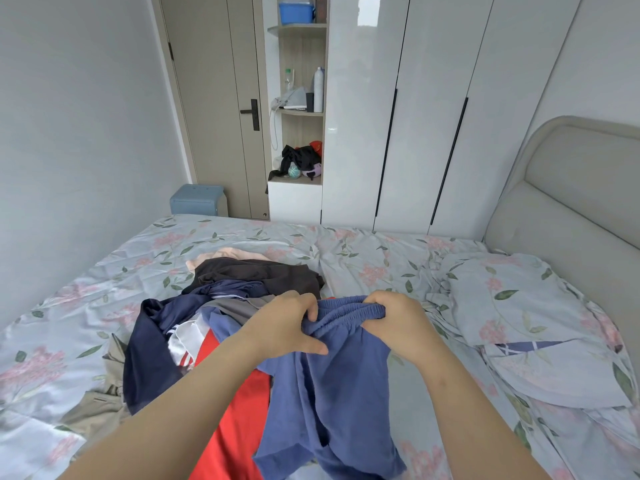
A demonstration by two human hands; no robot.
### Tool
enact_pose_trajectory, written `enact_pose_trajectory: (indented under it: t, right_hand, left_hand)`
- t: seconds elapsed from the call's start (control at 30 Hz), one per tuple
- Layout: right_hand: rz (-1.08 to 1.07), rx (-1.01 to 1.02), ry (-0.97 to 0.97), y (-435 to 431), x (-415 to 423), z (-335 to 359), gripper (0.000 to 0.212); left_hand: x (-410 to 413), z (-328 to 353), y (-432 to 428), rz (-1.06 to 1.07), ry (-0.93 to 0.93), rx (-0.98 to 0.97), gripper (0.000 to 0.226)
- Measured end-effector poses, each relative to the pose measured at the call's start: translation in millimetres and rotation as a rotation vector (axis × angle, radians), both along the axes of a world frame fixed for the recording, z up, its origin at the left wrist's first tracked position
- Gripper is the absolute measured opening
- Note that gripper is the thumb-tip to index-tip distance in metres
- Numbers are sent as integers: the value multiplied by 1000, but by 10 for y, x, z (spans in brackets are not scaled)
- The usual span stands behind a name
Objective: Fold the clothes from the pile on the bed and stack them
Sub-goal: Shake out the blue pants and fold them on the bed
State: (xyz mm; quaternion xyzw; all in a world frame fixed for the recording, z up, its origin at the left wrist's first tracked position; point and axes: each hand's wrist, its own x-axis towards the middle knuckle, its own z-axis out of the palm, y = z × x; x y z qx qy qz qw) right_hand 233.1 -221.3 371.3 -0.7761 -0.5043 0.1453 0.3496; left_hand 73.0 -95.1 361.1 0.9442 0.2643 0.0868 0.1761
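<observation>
- Far left: khaki garment lies crumpled at the edge of the pile, partly under a navy garment. Neither is being handled.
- The pile sits left of centre on the bed. A black piece and a peach piece lie at the far end, a red garment nearer the person. All unfolded and overlapping, so most of the job likely remains.
- Left hand: grip closed on the waistband of the blue garment, fingers curled into the fabric, thumb stretched out below.
- Blue garment: lifted at the top by its elastic waistband, the rest hanging down over the red garment and the bed. Probably held this way so it drops straight and the waistband can be evened out before folding. Cannot tell its full length.
- Right hand: grip also closed on the waistband, bunching the elastic on the right side. The hands are near each other, the band gathered between them.
- Right: pillow well apart from the pile. The sheet between looks like the likely folding spot. No folded stack in view.
</observation>
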Motion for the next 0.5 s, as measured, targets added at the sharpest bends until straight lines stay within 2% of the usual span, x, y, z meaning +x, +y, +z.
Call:
enact_pose_trajectory:
  t: [0.1, 0.2, 0.23, 0.3, 0.33, 0.4, 0.5]
  right_hand:
    - [-21, 44, 40, -20, 6, 35, 17]
    - [-63, 33, 90, -56, 58, 87, 39]
    - [-84, 29, 81, -66, 63, 118, 38]
    - [-137, 30, -3, -69, 93, 192, 12]
    - [-157, 31, -34, -76, 103, 238, 24]
    - [-182, 59, -3, -93, 128, 355, 40]
    - [-208, 201, 177, -131, 123, 644, 30]
  left_hand:
    - [10, 10, 27, 73, -67, 101, 27]
    - [-32, 146, 84, 72, -89, 170, 19]
    - [-46, 212, 103, 62, -75, 199, 21]
    - [-56, 360, 141, 63, -69, 222, 22]
    - [-50, 443, 152, 75, -102, 194, 19]
    - [-15, 609, 143, 106, -252, 16, 15]
    - [42, 879, 58, 198, -561, -560, 5]
